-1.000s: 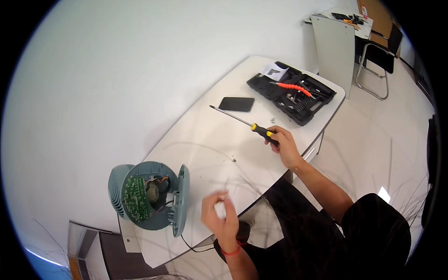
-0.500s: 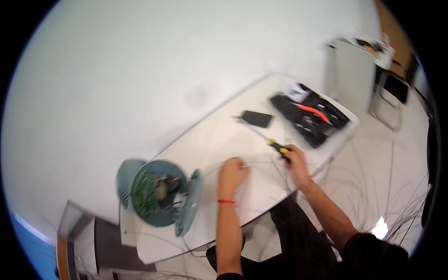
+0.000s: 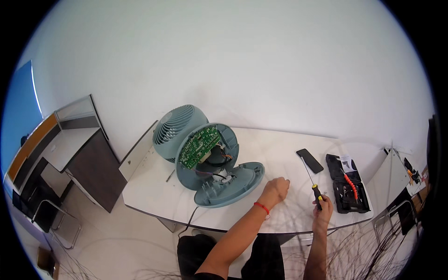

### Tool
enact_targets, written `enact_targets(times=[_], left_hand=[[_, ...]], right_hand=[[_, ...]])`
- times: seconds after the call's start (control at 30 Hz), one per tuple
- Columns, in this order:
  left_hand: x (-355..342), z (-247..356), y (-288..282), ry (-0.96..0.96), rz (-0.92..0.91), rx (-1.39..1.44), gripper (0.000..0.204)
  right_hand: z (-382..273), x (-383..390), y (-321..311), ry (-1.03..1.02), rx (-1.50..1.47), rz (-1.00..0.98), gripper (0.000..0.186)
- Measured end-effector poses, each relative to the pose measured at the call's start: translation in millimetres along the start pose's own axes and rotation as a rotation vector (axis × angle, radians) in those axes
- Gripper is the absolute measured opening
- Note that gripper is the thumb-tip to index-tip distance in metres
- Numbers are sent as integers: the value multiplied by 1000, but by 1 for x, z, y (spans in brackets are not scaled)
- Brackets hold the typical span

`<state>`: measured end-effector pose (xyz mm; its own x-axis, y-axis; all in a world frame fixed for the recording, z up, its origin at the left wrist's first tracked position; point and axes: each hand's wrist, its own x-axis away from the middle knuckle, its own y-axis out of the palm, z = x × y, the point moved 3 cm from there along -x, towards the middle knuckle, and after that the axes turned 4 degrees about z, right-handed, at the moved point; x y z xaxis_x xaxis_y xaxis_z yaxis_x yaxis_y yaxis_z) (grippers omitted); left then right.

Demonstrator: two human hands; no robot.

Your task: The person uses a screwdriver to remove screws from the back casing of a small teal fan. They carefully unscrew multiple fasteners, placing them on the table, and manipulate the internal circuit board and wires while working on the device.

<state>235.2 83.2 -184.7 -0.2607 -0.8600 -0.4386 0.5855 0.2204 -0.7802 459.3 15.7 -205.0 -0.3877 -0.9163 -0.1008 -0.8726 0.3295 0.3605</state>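
My right hand (image 3: 322, 207) is closed around a black-and-yellow screwdriver (image 3: 315, 190), its shaft angled toward a black phone (image 3: 310, 160) on the table. My left hand (image 3: 275, 189) is at the tabletop just right of the opened fan, fingers curled together; what they hold, if anything, is hidden. The grey-green fan (image 3: 180, 122) lies with its round base open, showing a green circuit board (image 3: 198, 144) and wires. The detached cover (image 3: 238, 186) rests in front of it, and a black cord runs off the front edge.
An open black tool case (image 3: 349, 199) with a red flexible shaft and a paper sits at the table's (image 3: 270, 140) right end. Desks (image 3: 70, 144) with chairs stand at far left and right. A white wall (image 3: 233, 60) rises behind; my legs are below the front edge.
The view has swung left and levelled, bringing the fan toward the middle. My left hand has moved forward onto the tabletop beside the cover. My right hand still grips the screwdriver.
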Motion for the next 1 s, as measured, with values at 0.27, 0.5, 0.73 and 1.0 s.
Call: enact_targets(times=[0.27, 0.5, 0.73, 1.0], left_hand=[[-2, -23, 3, 26, 108, 131, 11], [-19, -42, -7, -240, 219, 1057, 18], [-15, -38, -28, -342, 239, 1650, 14], [-9, -33, -35, -358, 178, 1752, 15]], right_hand=[[0, 2, 1, -97, 96, -5, 25], [-16, 10, 6, -155, 121, -34, 23], [-21, 15, 9, -131, 104, -55, 19], [-17, 15, 7, -121, 81, -47, 21]])
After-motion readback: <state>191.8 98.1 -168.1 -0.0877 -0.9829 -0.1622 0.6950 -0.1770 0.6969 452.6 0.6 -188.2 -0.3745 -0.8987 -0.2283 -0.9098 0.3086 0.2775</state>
